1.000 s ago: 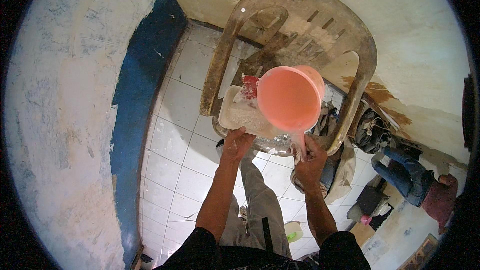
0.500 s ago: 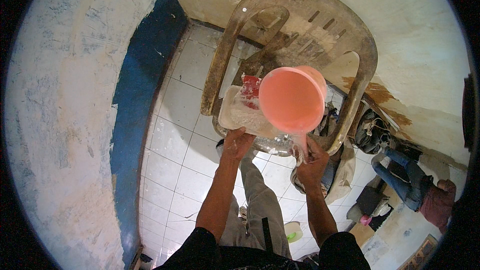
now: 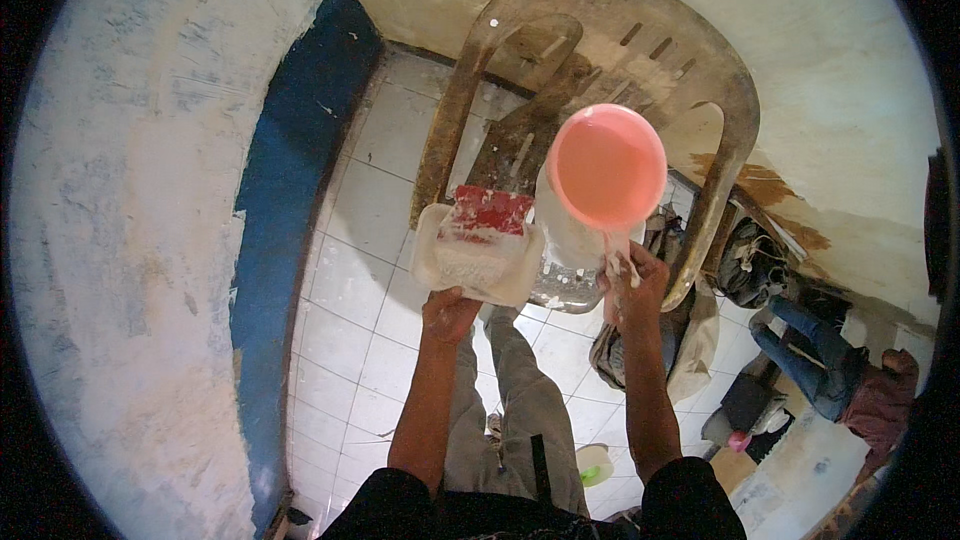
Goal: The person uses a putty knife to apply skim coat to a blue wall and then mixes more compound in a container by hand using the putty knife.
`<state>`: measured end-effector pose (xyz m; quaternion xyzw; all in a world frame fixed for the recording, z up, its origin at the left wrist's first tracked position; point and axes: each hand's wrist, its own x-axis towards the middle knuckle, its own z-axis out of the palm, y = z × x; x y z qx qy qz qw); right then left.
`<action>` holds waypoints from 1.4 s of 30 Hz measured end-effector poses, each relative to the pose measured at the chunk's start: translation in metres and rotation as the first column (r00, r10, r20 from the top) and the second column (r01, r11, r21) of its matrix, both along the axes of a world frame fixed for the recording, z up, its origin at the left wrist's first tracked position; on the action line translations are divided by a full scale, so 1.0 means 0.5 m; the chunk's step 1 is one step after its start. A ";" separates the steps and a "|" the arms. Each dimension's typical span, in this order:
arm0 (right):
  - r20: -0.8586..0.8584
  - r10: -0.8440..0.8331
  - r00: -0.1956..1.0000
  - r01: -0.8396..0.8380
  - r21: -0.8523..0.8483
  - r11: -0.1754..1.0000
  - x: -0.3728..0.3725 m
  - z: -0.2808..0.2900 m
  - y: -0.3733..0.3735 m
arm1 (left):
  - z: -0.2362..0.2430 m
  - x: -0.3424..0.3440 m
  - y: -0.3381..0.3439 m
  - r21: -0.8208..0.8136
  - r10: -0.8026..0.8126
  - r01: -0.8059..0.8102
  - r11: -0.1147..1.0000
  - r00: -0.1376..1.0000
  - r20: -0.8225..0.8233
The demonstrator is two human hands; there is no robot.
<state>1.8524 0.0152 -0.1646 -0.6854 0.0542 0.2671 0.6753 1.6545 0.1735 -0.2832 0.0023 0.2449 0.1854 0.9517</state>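
Observation:
My left hand [image 3: 450,316] grips the near edge of a shallow off-white plastic tray [image 3: 424,255]. Pale plaster-like material coats the tray's inside. A red, plaster-smeared scraper blade [image 3: 490,208] lies across its far side. In my right hand [image 3: 637,285] is the handle of a pink water dipper [image 3: 608,168], held to the right of the tray and apart from it. I cannot make out for sure whether liquid is in the dipper. Partly hidden beneath the dipper, a whitish round container [image 3: 568,235] stands on the seat of a dirty plastic armchair [image 3: 738,175].
A blue-banded wall [image 3: 285,190] with patchy plaster runs along the left. The chair stands near a stained wall ahead. Bags and cloth [image 3: 690,340] lie on the tiled floor [image 3: 340,280] at right. Another person [image 3: 830,365] is at the far right.
The dipper has moved up and away in the picture, uncovering the whitish container below it. The tray has come slightly nearer and left, and its red scraper shows more fully.

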 end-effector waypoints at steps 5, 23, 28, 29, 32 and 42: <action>-0.135 0.000 0.991 0.021 0.151 0.988 0.008 -0.104 0.064 | 0.003 -0.070 0.011 0.076 -0.043 0.046 0.996 0.998 -0.039; 0.211 0.055 0.976 -0.010 -0.205 0.979 -0.015 -0.478 0.079 | 0.090 -0.158 0.040 0.159 0.029 -0.010 0.987 0.993 -0.119; 0.105 0.077 0.992 -0.060 -0.155 0.986 -0.009 -0.429 0.092 | 0.099 -0.172 0.064 0.167 0.031 -0.041 0.985 0.998 0.058; 0.004 0.088 0.996 -0.087 -0.122 0.989 -0.006 -0.409 0.097 | 0.074 -0.199 0.064 0.082 0.098 -0.103 0.991 0.993 0.069; 0.033 0.197 0.980 -0.181 -0.268 0.946 0.012 -0.371 0.095 | 0.062 -0.206 0.071 0.028 0.158 -0.161 0.987 0.984 0.078; 0.439 0.493 0.751 -0.401 -0.289 0.869 0.009 0.246 0.184 | 0.300 -0.095 0.079 0.353 -0.061 0.031 0.935 0.995 0.073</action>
